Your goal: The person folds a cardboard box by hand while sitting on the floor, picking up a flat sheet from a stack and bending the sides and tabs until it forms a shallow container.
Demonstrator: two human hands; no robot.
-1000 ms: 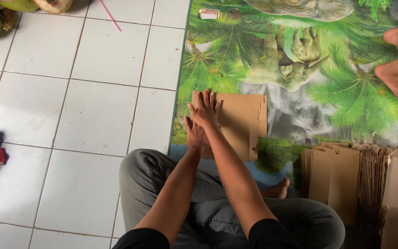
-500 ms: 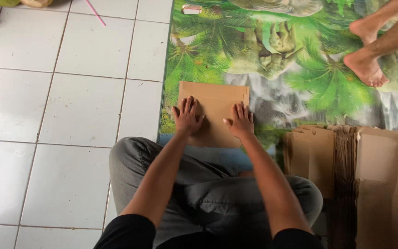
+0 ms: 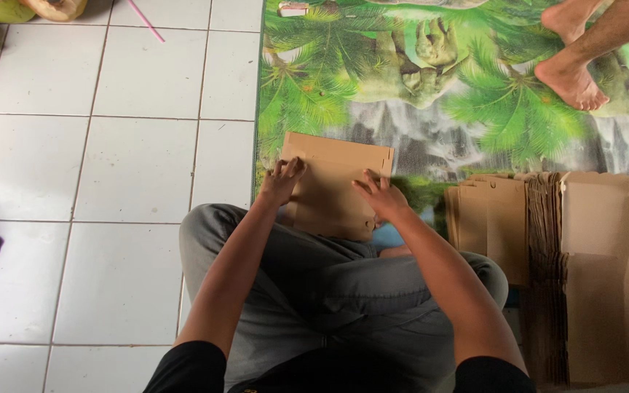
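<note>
Right now the person is sitting cross-legged, pressing a flat cardboard blank against the jungle-print mat just past their knees, the left hand with fingers curled over its left edge and the right hand spread flat on its right side, gripping nothing as far as I can tell. The blank could be sliding or creasing crookedly, since the mat looks slick. Someone's bare feet are stepping nearby, and the stack of flattened boxes could be getting knocked.
</note>
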